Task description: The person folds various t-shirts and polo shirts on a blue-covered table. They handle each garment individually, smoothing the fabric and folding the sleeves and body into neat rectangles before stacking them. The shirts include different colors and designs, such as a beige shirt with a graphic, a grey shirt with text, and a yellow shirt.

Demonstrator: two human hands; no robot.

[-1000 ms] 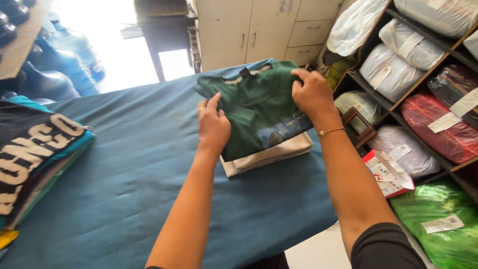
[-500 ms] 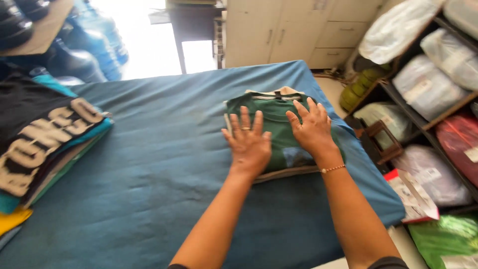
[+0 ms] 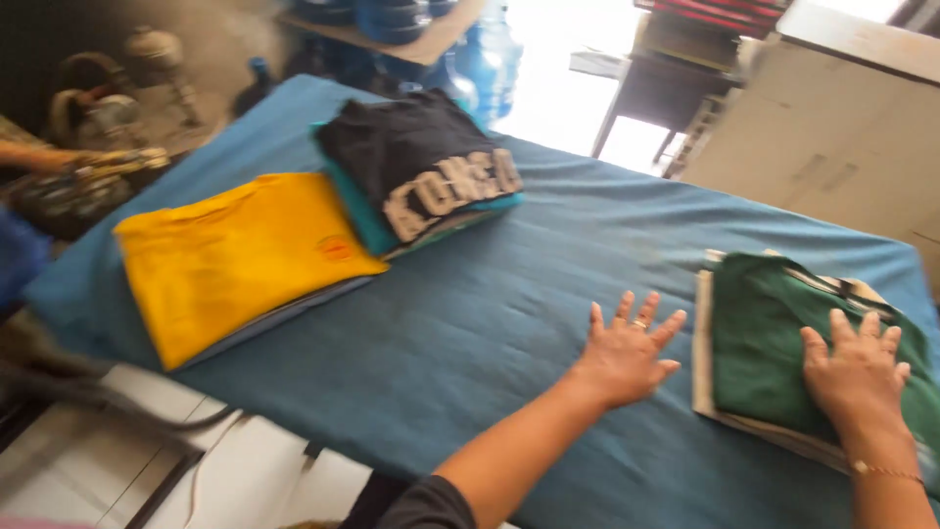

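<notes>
Now the right hand [image 3: 857, 367] is pressing flat, fingers spread, on the folded green shirt [image 3: 783, 353], while the left hand [image 3: 627, 353] is lying open on the blue table [image 3: 470, 323] just beside its left edge, gripping nothing.

Blue-covered table [image 3: 509, 323] with folded yellow shirt [image 3: 240, 257], dark printed stack [image 3: 421, 171], green shirt [image 3: 783, 338], seemingly on cardboard.

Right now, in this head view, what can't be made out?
- Green folded shirt: far end cut by the frame's right edge, part under the right hand.
- Pale board beneath it: mostly covered.
- Garments under the yellow shirt and the black shirt: only edges show.
- Top-left clutter: motion-blurred.
</notes>
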